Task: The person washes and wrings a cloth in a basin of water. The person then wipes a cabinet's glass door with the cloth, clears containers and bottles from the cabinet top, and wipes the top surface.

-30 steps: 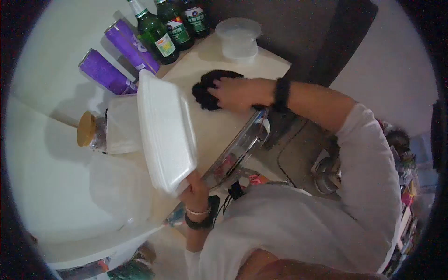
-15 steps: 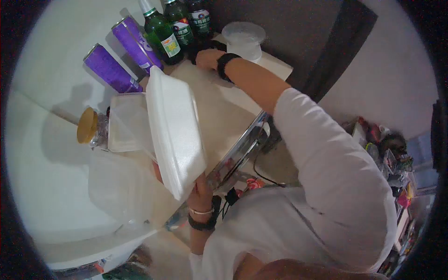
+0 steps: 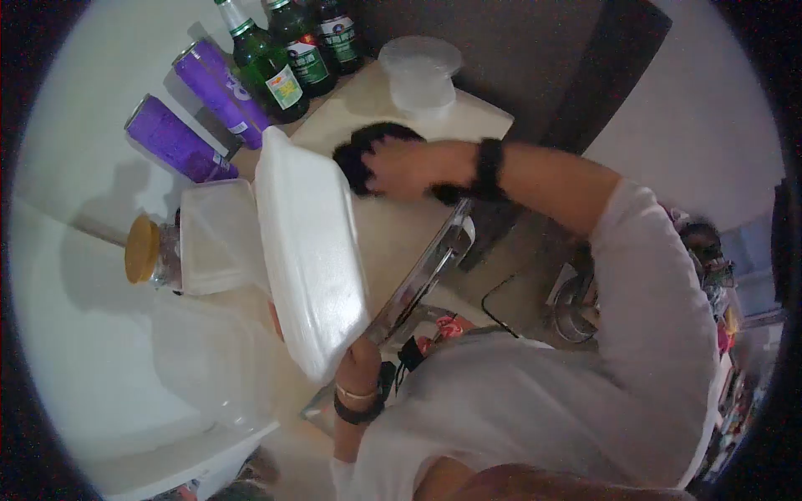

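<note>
My left hand (image 3: pixel 361 364) grips a white foam takeout box (image 3: pixel 311 250), holding it tilted on edge above the table. Most of its fingers are hidden behind the box. My right hand (image 3: pixel 405 167), slightly blurred, is closed over a black cloth (image 3: pixel 359 155) and presses it on the pale tabletop (image 3: pixel 409 225). Behind the foam box is a translucent plastic container (image 3: pixel 219 238); whether my left hand also touches it, I cannot tell.
Green bottles (image 3: pixel 271 71) and two purple cans (image 3: pixel 180 138) stand along the wall. A clear round tub (image 3: pixel 420 75) sits at the back corner. Beside the wall is a jar with a wooden lid (image 3: pixel 144 249). A shiny metal edge (image 3: pixel 426 271) borders the table.
My right hand has drawn the black cloth from near the bottles back toward me and slightly right. The foam box stays in my left hand, a little lower.
</note>
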A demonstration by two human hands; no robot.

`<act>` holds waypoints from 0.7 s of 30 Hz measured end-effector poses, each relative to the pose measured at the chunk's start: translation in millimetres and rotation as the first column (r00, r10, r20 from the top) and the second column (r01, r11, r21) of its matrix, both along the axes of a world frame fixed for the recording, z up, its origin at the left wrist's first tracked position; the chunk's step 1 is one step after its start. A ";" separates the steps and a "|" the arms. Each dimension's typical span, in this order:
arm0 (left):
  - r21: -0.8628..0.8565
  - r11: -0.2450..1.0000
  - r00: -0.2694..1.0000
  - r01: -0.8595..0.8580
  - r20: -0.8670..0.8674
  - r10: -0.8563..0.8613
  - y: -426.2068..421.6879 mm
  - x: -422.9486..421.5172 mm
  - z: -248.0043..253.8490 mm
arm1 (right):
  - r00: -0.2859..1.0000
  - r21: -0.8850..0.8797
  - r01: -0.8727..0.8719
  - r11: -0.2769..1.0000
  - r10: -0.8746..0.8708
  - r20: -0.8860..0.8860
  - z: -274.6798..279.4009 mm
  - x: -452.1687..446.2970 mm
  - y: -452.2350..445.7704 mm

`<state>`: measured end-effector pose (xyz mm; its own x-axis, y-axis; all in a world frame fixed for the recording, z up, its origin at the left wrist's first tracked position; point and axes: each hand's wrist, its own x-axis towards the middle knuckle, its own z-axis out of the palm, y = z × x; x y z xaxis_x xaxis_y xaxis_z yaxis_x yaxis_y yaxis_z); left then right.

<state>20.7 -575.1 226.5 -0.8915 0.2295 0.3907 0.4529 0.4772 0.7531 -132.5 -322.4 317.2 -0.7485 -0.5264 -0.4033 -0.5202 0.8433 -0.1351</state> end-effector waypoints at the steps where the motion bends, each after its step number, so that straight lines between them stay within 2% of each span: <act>1: -0.026 1.000 0.999 0.013 0.035 -0.013 0.3 1.2 5.2 | 1.000 -0.016 -0.024 1.000 0.024 -0.012 -3.3 -25.0 7.5; 2: -0.026 1.000 0.999 0.015 0.036 -0.014 5.1 1.1 11.1 | 0.999 -0.023 -0.036 0.999 0.036 -0.019 -10.7 -56.1 12.5; 3: 0.033 0.999 0.989 -0.043 -0.140 0.047 13.3 0.1 17.8 | 0.999 -0.030 -0.048 0.998 0.048 -0.027 -17.8 -86.8 17.4; 5: 0.102 0.990 0.944 -0.093 -0.308 0.120 15.1 0.5 16.1 | 0.978 0.134 -0.053 0.990 0.079 -0.195 -60.6 -164.5 17.4; 6: 0.040 0.995 0.950 -0.086 -0.296 0.094 11.9 1.6 5.4 | 0.955 0.214 -0.045 0.976 0.105 -0.277 -69.7 -179.8 15.4; 7: -0.024 0.997 0.957 -0.079 -0.283 0.069 7.3 2.9 -8.0 | 0.926 -0.134 0.315 0.940 -0.335 -0.175 4.3 -111.3 -6.9; 8: -0.084 0.994 0.961 -0.072 -0.274 0.046 2.4 2.1 -21.3 | 0.926 -0.136 0.309 0.941 -0.330 -0.183 2.8 -100.6 -10.0; 10: -0.194 0.979 0.968 -0.062 -0.251 0.012 -3.6 -0.2 -35.8 | 0.803 -0.075 0.443 0.894 -0.432 -0.410 1.3 -93.3 -15.7; 11: -0.185 0.980 0.967 -0.074 -0.253 0.025 -0.5 0.6 -29.1 | 0.839 0.028 0.418 0.908 -0.374 -0.395 0.5 -90.6 -16.6; 12: -0.078 0.994 0.982 -0.081 -0.174 0.066 2.2 3.4 -17.1 | 0.842 0.034 0.415 0.909 -0.370 -0.393 -10.2 -92.3 -14.0; 14: 0.133 0.985 0.993 -0.112 -0.009 0.115 12.8 6.2 20.4 | 0.795 -0.170 0.361 0.917 -0.398 -0.457 -33.7 -98.7 -5.5; 15: 0.233 0.963 0.990 -0.134 0.076 0.120 17.9 6.7 35.3 | 0.864 -0.077 0.325 0.943 -0.329 -0.381 -12.0 -72.4 -14.9; 16: 0.280 0.950 0.987 -0.140 0.117 0.111 19.2 4.0 33.5 | 0.861 -0.077 0.333 0.940 -0.336 -0.382 -12.3 -58.7 -16.9; 17: 0.326 0.934 0.982 -0.149 0.158 0.102 20.5 1.3 31.7 | 0.915 -0.097 0.256 0.962 -0.274 -0.295 -13.0 -47.4 -16.5; 18: 0.324 0.927 0.978 -0.189 -0.027 0.209 18.7 -8.6 12.6 | 0.957 -0.126 0.179 0.976 -0.202 -0.209 -12.0 -37.5 -14.6; 19: 0.330 0.922 0.959 -0.204 -0.121 0.255 18.5 -11.3 8.9 | 0.954 -0.126 0.186 0.974 -0.209 -0.212 -4.3 -26.1 -11.4; 20: 0.334 0.916 0.929 -0.222 -0.212 0.303 18.3 -14.0 5.3 | 0.957 -0.321 0.205 0.925 -0.258 -0.130 9.4 -13.0 -8.4; 21: 0.341 0.920 0.939 -0.192 -0.209 0.274 19.0 -13.6 9.8 | 0.957 -0.500 0.228 0.836 -0.287 -0.043 24.1 -0.5 -5.0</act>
<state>7.1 -556.1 236.2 -0.7694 -0.1424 0.6227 0.5487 0.3519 0.7584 -132.9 -327.4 341.3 -0.9087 -0.4140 -0.0538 -0.3297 0.7906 -0.5160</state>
